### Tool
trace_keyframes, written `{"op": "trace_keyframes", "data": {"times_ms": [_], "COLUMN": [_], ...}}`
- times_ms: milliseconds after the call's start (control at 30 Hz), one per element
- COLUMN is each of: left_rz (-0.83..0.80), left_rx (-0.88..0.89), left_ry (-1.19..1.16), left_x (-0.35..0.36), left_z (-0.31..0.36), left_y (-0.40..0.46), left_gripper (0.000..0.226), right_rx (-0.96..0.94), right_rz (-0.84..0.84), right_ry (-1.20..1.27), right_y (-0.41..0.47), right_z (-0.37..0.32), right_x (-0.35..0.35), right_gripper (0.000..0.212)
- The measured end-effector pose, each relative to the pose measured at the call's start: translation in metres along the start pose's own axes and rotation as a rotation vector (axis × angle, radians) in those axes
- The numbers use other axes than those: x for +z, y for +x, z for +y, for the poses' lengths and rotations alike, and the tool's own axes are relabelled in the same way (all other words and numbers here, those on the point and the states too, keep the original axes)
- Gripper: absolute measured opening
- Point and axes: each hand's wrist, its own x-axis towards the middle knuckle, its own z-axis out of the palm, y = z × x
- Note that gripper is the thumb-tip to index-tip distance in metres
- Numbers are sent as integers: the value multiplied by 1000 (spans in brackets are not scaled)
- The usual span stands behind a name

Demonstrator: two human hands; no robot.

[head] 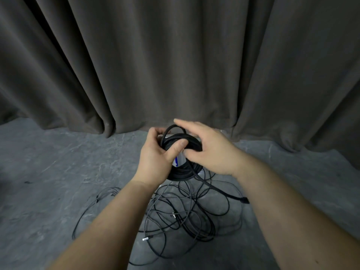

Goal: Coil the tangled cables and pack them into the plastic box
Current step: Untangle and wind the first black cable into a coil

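**Q:** Head cam only, so how far along is this?

**A:** Early, I'd say. The left hand grips a thick black coil, thumb clamped over the loops. The right hand sits over the coil with fingers fairly straight; can't tell if it's pinching anything. The coil's tail trails to the floor.

**Q:** What's left?

**A:** Plenty. The thin tangled cables lie loose below, and no plastic box is visible.

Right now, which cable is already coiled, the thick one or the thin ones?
The thick black cable, wound into a coil gripped by the left hand. The thin cables lie tangled on the floor.
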Motion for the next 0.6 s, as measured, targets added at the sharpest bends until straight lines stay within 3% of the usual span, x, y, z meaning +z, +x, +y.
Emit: {"op": "trace_keyframes", "data": {"times_ms": [133,300,433,600], "left_rz": [-81,-90,-83,-7], "left_rx": [0,70,110,22], "left_ry": [22,73,49,121], "left_x": [-4,-4,-1,-4], "left_z": [-2,0,1,-6], "left_y": [-2,-3,-4,0], "left_gripper": [48,44,28,24], "right_rx": [36,85,122,167], "right_rz": [-1,-34,-67,-81], "right_ry": [-69,142,309,227], "right_y": [3,4,2,1], "right_z": [11,11,7,6], "right_x": [8,10,3,7], "right_gripper": [60,47,38,49]}}
